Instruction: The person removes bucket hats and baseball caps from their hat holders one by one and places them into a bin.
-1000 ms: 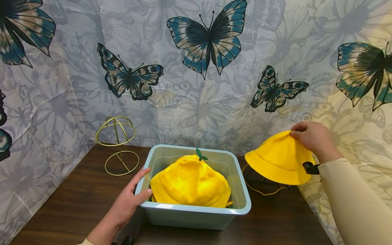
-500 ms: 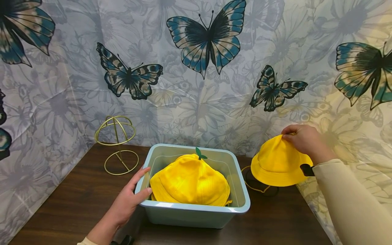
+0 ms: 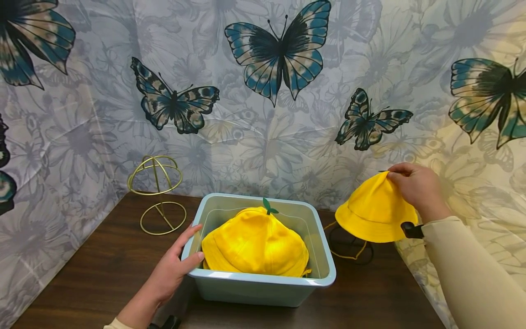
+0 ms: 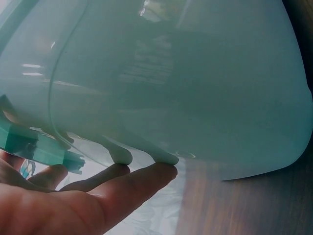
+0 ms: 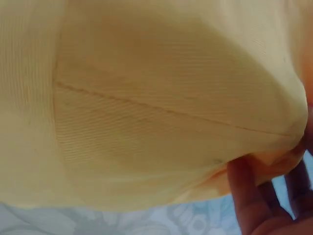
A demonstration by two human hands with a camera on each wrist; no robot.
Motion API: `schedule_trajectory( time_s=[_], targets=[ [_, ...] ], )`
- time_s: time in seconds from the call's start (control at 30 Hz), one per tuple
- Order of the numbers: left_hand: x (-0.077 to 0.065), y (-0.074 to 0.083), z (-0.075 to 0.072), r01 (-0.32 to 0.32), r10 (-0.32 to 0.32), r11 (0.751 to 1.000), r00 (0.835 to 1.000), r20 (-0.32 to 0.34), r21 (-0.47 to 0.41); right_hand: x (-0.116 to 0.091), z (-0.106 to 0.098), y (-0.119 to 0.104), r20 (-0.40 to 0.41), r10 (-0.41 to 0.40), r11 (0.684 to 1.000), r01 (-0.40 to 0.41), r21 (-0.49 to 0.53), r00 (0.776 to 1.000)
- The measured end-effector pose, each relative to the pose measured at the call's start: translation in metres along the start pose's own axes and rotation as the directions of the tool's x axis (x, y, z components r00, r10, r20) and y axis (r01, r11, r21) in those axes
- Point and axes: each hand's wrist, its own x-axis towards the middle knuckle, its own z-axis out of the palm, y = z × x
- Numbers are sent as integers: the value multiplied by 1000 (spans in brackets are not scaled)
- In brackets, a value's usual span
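Note:
A pale blue-green plastic tub (image 3: 246,290) stands on the table, with a yellow bucket hat (image 3: 255,242) inside that has a green leaf sprout on its crown. My left hand (image 3: 170,269) holds the tub's left rim, thumb over the edge; in the left wrist view its fingertips (image 4: 164,171) touch the outer wall. To the right of the tub, my right hand (image 3: 419,187) pinches a second yellow bucket hat (image 3: 371,212) by the crown. This hat's brim hangs down and a yellow cord dangles under it. Fingers (image 5: 244,196) gather the cloth in the right wrist view.
A gold wire hat stand (image 3: 156,196) is at the back left of the dark wooden table (image 3: 94,274). Beneath the raised hat, thin dark rings (image 3: 363,260) are partly hidden. A butterfly-patterned cloth (image 3: 263,151) closes off the back and sides.
My right hand shifts slightly left with its hat, dips, then rises again; the hat's crown is now stretched taller. The left hand and tub stay in place.

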Motion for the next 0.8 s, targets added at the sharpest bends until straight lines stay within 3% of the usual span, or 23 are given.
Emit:
schedule_trajectory(
  time_s=[0.23, 0.47, 0.8],
  targets=[
    [0, 0, 0, 18, -18, 1000, 1000, -8, 8, 8, -4, -13, -62, 66, 998, -67, -9, 996],
    [0, 1, 0, 12, -12, 1000, 1000, -2, 8, 14, -21, -25, -124, 99, 994, -105, -39, 987],
    [-1, 1, 0, -3, 3, 1000, 1000, -5, 16, 11, -41, -36, -150, 137, 986, -149, -69, 979]
  ],
)
